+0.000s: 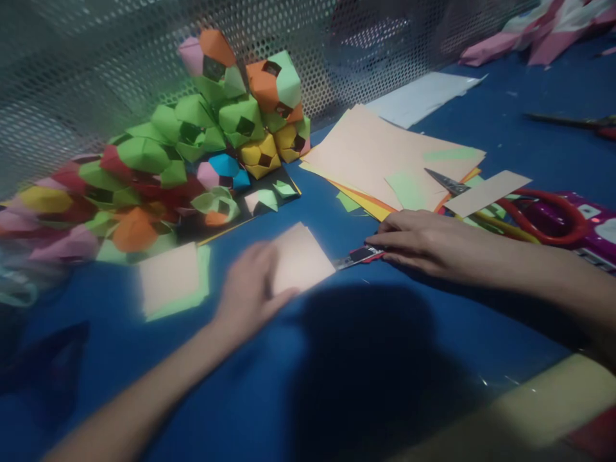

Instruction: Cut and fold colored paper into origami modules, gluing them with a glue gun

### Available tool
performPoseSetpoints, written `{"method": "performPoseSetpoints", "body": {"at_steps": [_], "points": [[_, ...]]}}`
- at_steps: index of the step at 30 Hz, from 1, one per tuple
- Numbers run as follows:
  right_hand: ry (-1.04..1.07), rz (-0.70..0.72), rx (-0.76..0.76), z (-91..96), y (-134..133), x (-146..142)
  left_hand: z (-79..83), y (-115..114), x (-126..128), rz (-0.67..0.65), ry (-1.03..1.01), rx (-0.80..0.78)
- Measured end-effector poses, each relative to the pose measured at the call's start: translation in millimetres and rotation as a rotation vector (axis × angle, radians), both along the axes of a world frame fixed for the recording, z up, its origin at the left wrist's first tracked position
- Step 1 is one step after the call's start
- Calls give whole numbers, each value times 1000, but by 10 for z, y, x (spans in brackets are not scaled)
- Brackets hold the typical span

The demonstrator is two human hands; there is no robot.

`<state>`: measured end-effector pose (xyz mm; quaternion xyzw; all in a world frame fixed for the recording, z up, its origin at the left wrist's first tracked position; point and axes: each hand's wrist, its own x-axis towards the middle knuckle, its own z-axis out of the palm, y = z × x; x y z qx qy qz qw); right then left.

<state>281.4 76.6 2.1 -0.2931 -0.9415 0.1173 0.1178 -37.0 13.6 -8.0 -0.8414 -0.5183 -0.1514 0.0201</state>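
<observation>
A small peach paper square [301, 260] is held at its left side by my left hand [250, 282], thumb along the lower edge and fingers blurred. My right hand [414, 240] is closed around a box cutter [363, 255] with a dark and red handle. Its blade points left and meets or lies just under the square's right corner; I cannot tell which. Left of my left hand lies a small stack of peach and green squares [171, 282]. Beyond my right hand is a pile of larger peach, orange and yellow sheets [370, 154], with green strips on top.
Folded paper units [192, 128] in green, orange, yellow and pink are heaped against a perforated metal screen [332, 58]. Red-handled scissors [553, 218] lie at right under a paper strip [488, 192], beside a purple object [599, 224]. The table [231, 385] is blue.
</observation>
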Motion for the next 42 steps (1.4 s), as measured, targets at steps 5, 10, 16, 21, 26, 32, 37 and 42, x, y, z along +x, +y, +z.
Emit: {"method": "performPoseSetpoints", "body": {"at_steps": [5, 10, 16, 21, 26, 32, 37, 42], "points": [[9, -28, -17, 1, -57, -10, 127, 69, -47, -71, 63, 80], [-1, -39, 0, 20, -127, -6, 223, 325, 72, -371, 212, -120], [12, -47, 70, -25, -224, 37, 92, 503, 214, -469, 258, -269], [5, -69, 110, -89, -279, 64, 63, 503, 213, -477, 272, -312], [18, -71, 123, -96, -300, 53, 96, 494, 220, -470, 286, -321], [52, -78, 101, -79, -349, 60, 76, 516, 203, -523, 278, -282], [71, -65, 19, -47, -374, 77, 45, 546, 188, -565, 260, -271], [60, -61, -29, -13, -389, 83, 48, 551, 191, -560, 228, -303]]}}
